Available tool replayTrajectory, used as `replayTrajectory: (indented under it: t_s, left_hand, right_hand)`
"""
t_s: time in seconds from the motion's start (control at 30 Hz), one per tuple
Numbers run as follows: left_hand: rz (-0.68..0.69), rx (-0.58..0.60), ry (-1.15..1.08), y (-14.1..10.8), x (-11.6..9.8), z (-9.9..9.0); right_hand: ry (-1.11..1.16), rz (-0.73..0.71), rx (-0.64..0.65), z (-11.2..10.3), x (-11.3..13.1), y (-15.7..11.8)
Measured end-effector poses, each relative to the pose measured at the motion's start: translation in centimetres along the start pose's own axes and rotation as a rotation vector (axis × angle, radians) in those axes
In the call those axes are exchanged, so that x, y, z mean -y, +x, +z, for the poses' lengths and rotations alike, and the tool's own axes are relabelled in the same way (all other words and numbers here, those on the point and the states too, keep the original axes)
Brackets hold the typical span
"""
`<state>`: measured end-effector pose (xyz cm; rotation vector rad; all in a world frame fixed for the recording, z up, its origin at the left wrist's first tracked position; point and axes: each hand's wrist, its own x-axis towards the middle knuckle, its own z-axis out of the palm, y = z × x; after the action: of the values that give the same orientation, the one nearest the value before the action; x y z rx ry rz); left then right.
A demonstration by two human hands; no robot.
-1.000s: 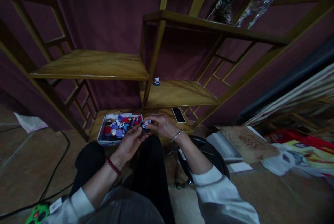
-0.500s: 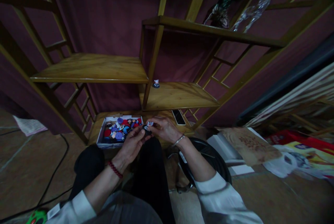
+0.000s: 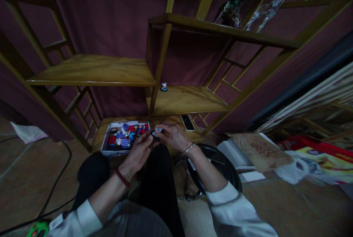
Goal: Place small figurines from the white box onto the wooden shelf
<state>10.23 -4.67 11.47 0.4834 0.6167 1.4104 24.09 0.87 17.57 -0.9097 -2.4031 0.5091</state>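
Observation:
Both of my hands meet just right of the box, around a small figurine (image 3: 157, 130) with a pale top and a dark round base. My left hand (image 3: 141, 149) pinches the dark base between thumb and fingers. The pale top is in the fingertips of my right hand (image 3: 173, 136). Beside my left hand, an open white box (image 3: 106, 142) holds several small figures and discs in red, blue, purple and black. Another small figurine (image 3: 164, 87) stands upright on the middle shelf (image 3: 190, 99), close to the wooden post.
A phone (image 3: 188, 122) lies on the bottom shelf (image 3: 97, 134). The left shelf (image 3: 93, 70) juts out above the box. A black round stool (image 3: 223, 163) is under my right forearm. Cardboard (image 3: 259, 152) and a plastic bag (image 3: 293, 170) lie on the right.
The camera view has shifted slightly. My hands keep nearly the same pose around the figurine, and the box and shelf figurine stay in place.

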Motion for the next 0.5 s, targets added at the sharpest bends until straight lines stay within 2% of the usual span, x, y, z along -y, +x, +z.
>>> replayTrajectory:
  t_s: [0.17,0.37,0.5]
  left_hand:
    - [-0.024,-0.003,-0.03,-0.08,-0.11,-0.04]
    - [-0.092,-0.031,-0.063,-0.2,0.17,-0.19]
    - [-0.085,0.0,-0.056,-0.06,0.05,-0.19]
  right_hand:
    - [0.031,-0.046,0.018,-0.28,0.22,0.14]
    - [0.006,-0.02,0.079,-0.68,0.22,0.03]
    - [0.047,-0.019,0.048,-0.84,0.11,-0.03]
